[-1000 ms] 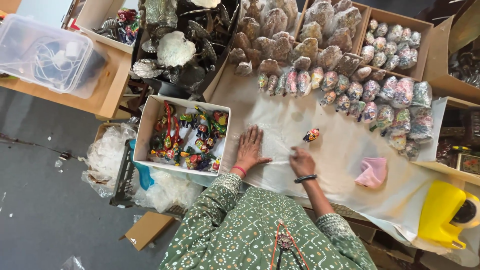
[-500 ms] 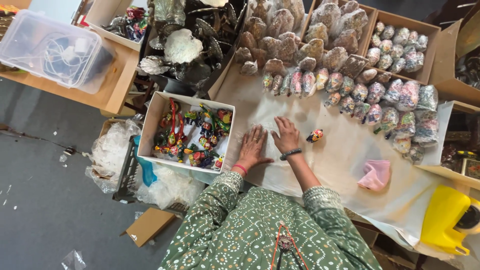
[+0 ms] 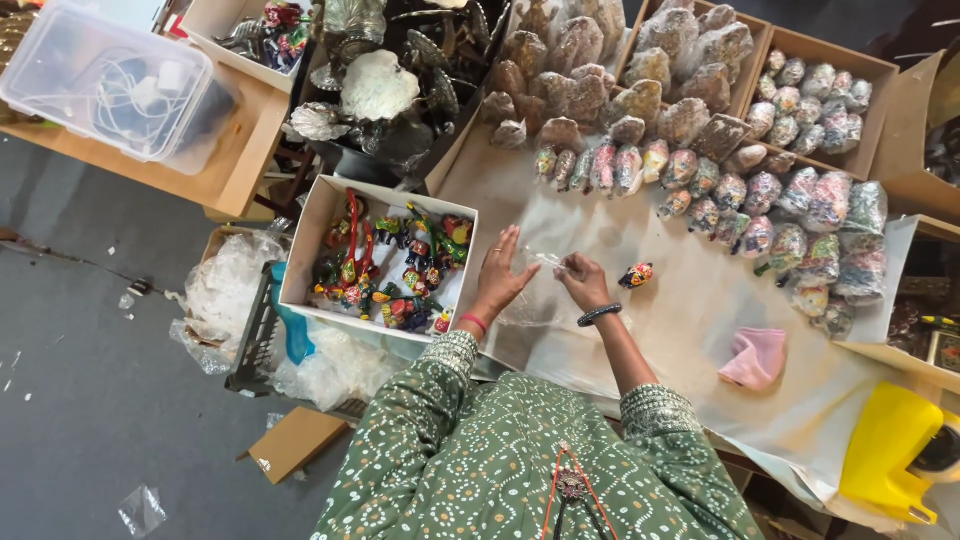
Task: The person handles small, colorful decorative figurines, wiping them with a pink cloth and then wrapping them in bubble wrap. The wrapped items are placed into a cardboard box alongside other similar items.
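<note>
My left hand (image 3: 501, 275) rests flat on the paper-covered table (image 3: 690, 330), fingers spread, on top of a clear plastic bag (image 3: 530, 300). Beside it my right hand (image 3: 580, 275), a dark bangle on its wrist, pinches the bag's top edge. A small painted figurine (image 3: 636, 274) lies on the paper just right of my right hand. A white box (image 3: 310, 250) full of colourful painted figurines stands to the left of my left hand.
Rows of plastic-wrapped figurines (image 3: 760, 200) fill the far side of the table and cardboard boxes behind. A pink cloth (image 3: 755, 357) lies at the right, a yellow plastic thing (image 3: 890, 450) at the lower right. A clear lidded tub (image 3: 110, 85) sits on a wooden shelf at upper left.
Both hands have drawn together on the clear bag; the right hand moved up and now pinches its edge. The figurine stayed put.
</note>
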